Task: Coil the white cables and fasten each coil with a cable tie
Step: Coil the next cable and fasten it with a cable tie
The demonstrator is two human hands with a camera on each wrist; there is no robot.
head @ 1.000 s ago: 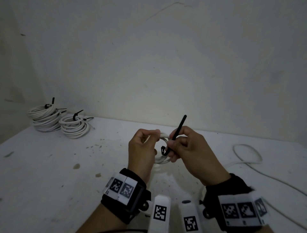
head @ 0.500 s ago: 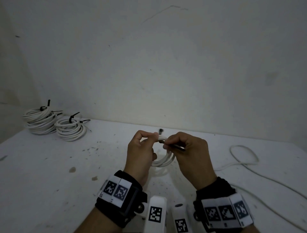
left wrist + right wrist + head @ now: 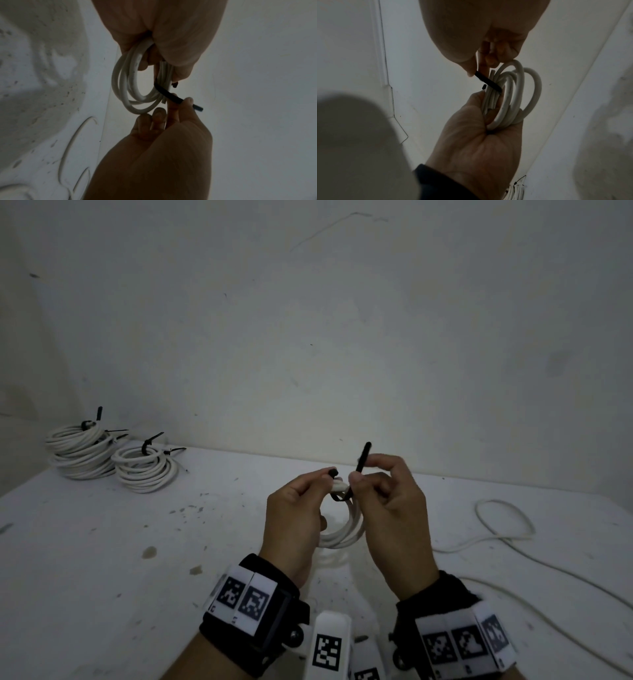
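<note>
Above the middle of the surface point(image 3: 102, 542), well clear of the tied coils point(image 3: 113, 455) at its far left corner, the white coil point(image 3: 346, 529) hangs in the left hand point(image 3: 294, 515), whose grip curls round its bunched turns. The black cable tie point(image 3: 362, 458), lying flat half a second ago, now stands up with its tail raised, so it is wrapped but not yet threaded. The right hand point(image 3: 394, 508) pinches that tail between thumb and forefinger.

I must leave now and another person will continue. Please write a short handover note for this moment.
Left hand: grips the small white coil above the table.
Right hand: pinches the black cable tie, which is wrapped round the coil but not closed.
Done: tied coils lie stacked at the far left.
Left: close this tie, then coil and tie the loose cable on the right.
</note>
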